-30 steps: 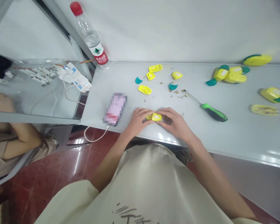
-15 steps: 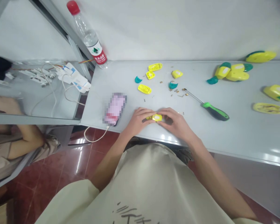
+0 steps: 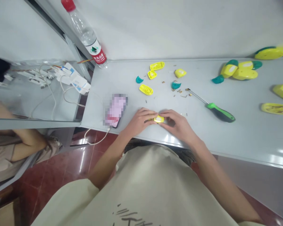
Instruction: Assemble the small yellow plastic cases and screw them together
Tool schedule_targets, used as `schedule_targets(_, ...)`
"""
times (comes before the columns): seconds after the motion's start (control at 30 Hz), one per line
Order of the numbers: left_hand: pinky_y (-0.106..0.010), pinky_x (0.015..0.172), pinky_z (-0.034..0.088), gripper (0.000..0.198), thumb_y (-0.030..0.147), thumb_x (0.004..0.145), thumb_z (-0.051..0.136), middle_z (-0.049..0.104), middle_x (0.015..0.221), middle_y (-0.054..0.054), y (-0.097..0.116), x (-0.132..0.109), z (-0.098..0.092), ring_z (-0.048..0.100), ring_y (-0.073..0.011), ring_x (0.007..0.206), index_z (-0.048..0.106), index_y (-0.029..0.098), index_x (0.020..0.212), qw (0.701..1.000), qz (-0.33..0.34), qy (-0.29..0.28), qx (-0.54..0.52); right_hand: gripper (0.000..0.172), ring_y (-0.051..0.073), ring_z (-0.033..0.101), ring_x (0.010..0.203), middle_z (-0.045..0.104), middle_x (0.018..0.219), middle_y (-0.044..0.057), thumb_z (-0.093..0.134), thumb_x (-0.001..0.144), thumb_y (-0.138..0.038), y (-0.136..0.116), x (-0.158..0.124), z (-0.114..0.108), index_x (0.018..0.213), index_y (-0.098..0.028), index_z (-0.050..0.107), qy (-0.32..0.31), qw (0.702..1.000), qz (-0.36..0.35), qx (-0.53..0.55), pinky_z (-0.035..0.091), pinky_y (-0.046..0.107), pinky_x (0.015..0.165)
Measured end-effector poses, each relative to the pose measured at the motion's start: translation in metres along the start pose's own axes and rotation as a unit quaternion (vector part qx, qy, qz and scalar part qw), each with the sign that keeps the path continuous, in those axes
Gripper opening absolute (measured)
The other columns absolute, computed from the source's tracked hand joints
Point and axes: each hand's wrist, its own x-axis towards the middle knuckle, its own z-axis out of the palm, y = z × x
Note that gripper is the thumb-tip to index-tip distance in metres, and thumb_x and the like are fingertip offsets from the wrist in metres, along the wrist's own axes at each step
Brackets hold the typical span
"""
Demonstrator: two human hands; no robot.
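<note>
My left hand (image 3: pixel 140 121) and my right hand (image 3: pixel 178 124) meet over a small yellow plastic shell (image 3: pixel 158 119) near the table's front edge. Both hands hold it between their fingers, and the fingers hide much of it. To the right lies a screwdriver with a green and black handle (image 3: pixel 220 113), its steel shaft pointing back left. Loose yellow casing halves (image 3: pixel 146 89) and teal crescent pieces (image 3: pixel 175 85) lie ahead of my hands among tiny brass screws (image 3: pixel 179 91).
A pale grey table (image 3: pixel 261 138) carries assembled yellow-green shells (image 3: pixel 238 70) at the right. A pixelated phone (image 3: pixel 115 110) on a white cable lies left of my hands. A water bottle (image 3: pixel 89 39) stands at the back corner. A co-worker's arm (image 3: pixel 29 144) rests at lower left.
My hands stay together on the yellow shell, which looks slightly more covered by my fingers. The whole view drifts, so the table items shift a little right and up.
</note>
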Motion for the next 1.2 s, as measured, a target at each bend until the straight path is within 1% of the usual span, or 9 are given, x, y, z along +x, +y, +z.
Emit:
schedule_targets(0.13, -0.038, 0.095, 0.051, 0.034, 0.037, 0.09, 0.066, 0.073, 0.116, -0.007, -0.0036, -0.002, 0.0013, 0.059, -0.0179, 0.103, 0.071, 0.021, 0.12, 1.0, 0.003, 0.01, -0.011, 0.025, 0.021, 0.066, 0.1, 0.069, 0.121, 0.007, 0.066, 0.092, -0.031, 0.001, -0.0018, 0.0008, 0.116, -0.028, 0.063, 0.003, 1.0, 0.006, -0.005, 0.055, 0.037, 0.077)
schedule_targets(0.27, -0.038, 0.095, 0.051, 0.037, 0.036, 0.089, 0.067, 0.073, 0.116, -0.007, -0.0032, -0.0037, 0.0021, 0.059, -0.0181, 0.104, 0.07, 0.023, 0.123, 1.0, 0.001, 0.021, -0.019, 0.025, 0.021, 0.066, 0.099, 0.069, 0.121, 0.007, 0.066, 0.092, -0.031, 0.0005, -0.0027, 0.0002, 0.117, -0.028, 0.063, 0.003, 1.0, 0.009, -0.006, 0.055, 0.037, 0.078)
schedule_targets(0.4, -0.038, 0.095, 0.05, 0.036, 0.037, 0.089, 0.068, 0.073, 0.116, -0.007, -0.0009, -0.0028, 0.0008, 0.06, -0.0179, 0.103, 0.07, 0.024, 0.122, 0.999, -0.001, 0.022, -0.027, 0.026, 0.022, 0.065, 0.101, 0.069, 0.122, 0.007, 0.067, 0.092, -0.03, 0.001, -0.0039, -0.0002, 0.118, -0.029, 0.062, 0.0, 1.0, 0.012, 0.003, 0.055, 0.039, 0.078)
schedule_targets(0.53, -0.038, 0.096, 0.049, 0.035, 0.039, 0.088, 0.068, 0.073, 0.114, -0.007, -0.0002, -0.0021, 0.0005, 0.061, -0.0183, 0.103, 0.072, 0.024, 0.119, 0.999, -0.009, 0.017, -0.027, 0.026, 0.022, 0.065, 0.105, 0.069, 0.122, 0.006, 0.068, 0.09, -0.028, 0.0019, -0.0054, 0.0001, 0.115, -0.029, 0.062, 0.005, 1.0, 0.01, 0.016, 0.055, 0.039, 0.081)
schedule_targets(0.67, -0.037, 0.096, 0.048, 0.033, 0.038, 0.088, 0.068, 0.073, 0.113, -0.006, -0.001, -0.0022, 0.0012, 0.06, -0.0179, 0.103, 0.072, 0.023, 0.118, 0.999, 0.003, 0.016, -0.028, 0.025, 0.022, 0.064, 0.106, 0.069, 0.122, 0.006, 0.069, 0.09, -0.027, 0.0021, -0.0058, 0.0004, 0.113, -0.029, 0.062, 0.003, 1.0, 0.008, 0.02, 0.054, 0.039, 0.082)
schedule_targets(0.8, -0.038, 0.097, 0.047, 0.03, 0.037, 0.09, 0.066, 0.072, 0.115, -0.006, -0.0014, -0.0014, 0.0001, 0.059, -0.0181, 0.104, 0.072, 0.023, 0.116, 1.0, 0.014, -0.002, -0.024, 0.024, 0.022, 0.064, 0.107, 0.069, 0.122, 0.006, 0.069, 0.09, -0.027, 0.002, -0.0054, -0.0002, 0.112, -0.029, 0.062, -0.001, 1.0, 0.004, 0.02, 0.054, 0.04, 0.083)
schedule_targets(0.97, -0.04, 0.098, 0.046, 0.031, 0.038, 0.093, 0.062, 0.072, 0.118, -0.008, -0.0011, -0.0007, -0.0027, 0.06, -0.0187, 0.104, 0.071, 0.022, 0.118, 0.999, 0.006, -0.031, -0.022, 0.022, 0.024, 0.063, 0.109, 0.07, 0.121, 0.006, 0.068, 0.09, -0.029, 0.0008, -0.0043, -0.0009, 0.111, -0.029, 0.061, -0.004, 1.0, 0.005, 0.003, 0.054, 0.043, 0.085)
schedule_targets(1.2, -0.04, 0.101, 0.044, 0.03, 0.038, 0.094, 0.06, 0.07, 0.121, -0.009, 0.0011, -0.0005, -0.005, 0.061, -0.0191, 0.106, 0.071, 0.022, 0.117, 0.999, -0.006, -0.047, -0.01, 0.02, 0.026, 0.062, 0.11, 0.069, 0.122, 0.007, 0.066, 0.092, -0.033, -0.0021, -0.0028, -0.0019, 0.11, -0.029, 0.061, -0.008, 1.0, 0.006, -0.006, 0.053, 0.046, 0.089)
